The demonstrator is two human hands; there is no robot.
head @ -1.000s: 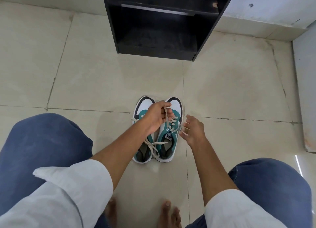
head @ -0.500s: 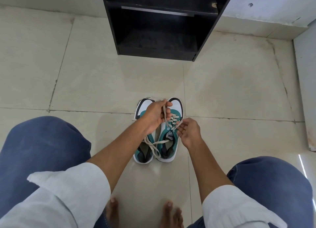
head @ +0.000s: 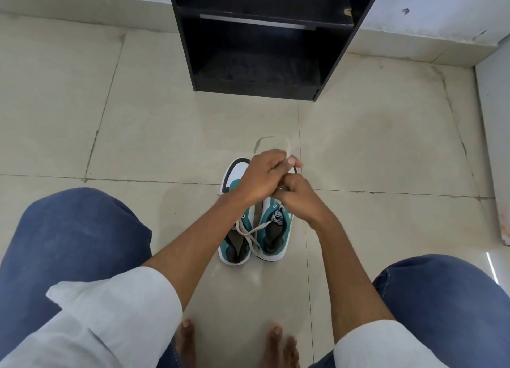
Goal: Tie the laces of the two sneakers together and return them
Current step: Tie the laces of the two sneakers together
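Observation:
Two teal and white sneakers stand side by side on the floor tiles, the left sneaker (head: 234, 246) and the right sneaker (head: 276, 235), toes pointing away from me. Cream laces (head: 249, 231) cross between their heel openings. My left hand (head: 262, 180) is closed on a lace whose loop (head: 287, 146) arcs up beyond the fingers. My right hand (head: 299, 199) presses against it from the right, fingers pinched on the lace. Both hands hover over the toe ends and hide them.
A black open shelf unit (head: 262, 36) stands against the wall straight ahead, its bottom compartment bare. My knees in blue jeans (head: 77, 235) flank the shoes, and my bare toes (head: 276, 337) show at the bottom. A white wall panel (head: 494, 146) runs along the right.
My right hand has moved left and up to meet the left hand and closed on the lace. The left hand has lifted slightly, and a lace loop now sticks out beyond it.

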